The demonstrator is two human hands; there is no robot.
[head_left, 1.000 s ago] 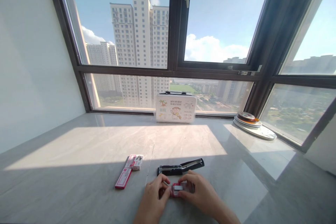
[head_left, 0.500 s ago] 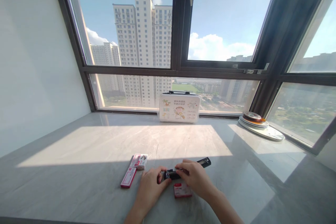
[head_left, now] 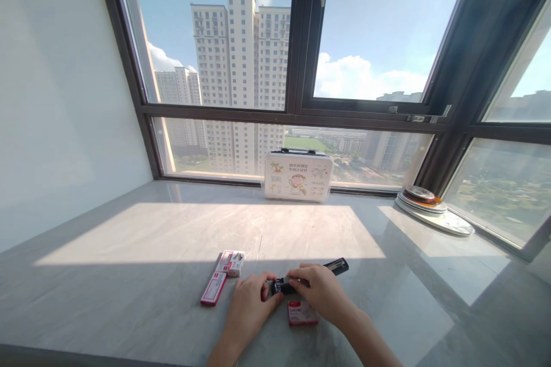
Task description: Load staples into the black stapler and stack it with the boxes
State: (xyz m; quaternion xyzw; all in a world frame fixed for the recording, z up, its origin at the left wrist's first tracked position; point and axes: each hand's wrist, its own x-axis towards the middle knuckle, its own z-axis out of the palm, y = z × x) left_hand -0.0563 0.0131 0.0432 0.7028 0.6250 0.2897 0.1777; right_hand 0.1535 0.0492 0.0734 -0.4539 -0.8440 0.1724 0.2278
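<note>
A black stapler lies folded wide open on the counter, its top arm stretching out to the upper right. The thumb and fingers of my left hand are closed around its left end. Over the stapler's middle, my right hand has its fingers pinched together at the channel; whatever is between them is too small to make out. Just below the stapler lies a small red and white box. Left of my left hand are a long red and white box and a similar box touching its far end.
A white cartoon-printed case with a black handle stands against the window at the back. Several stacked plates or lids sit in the right corner. Dark window frames border the marble-look counter, and a sunlit patch crosses it.
The view has shifted slightly, so everything sits a little further right. Both hands keep nearly the same hold at the stapler.
</note>
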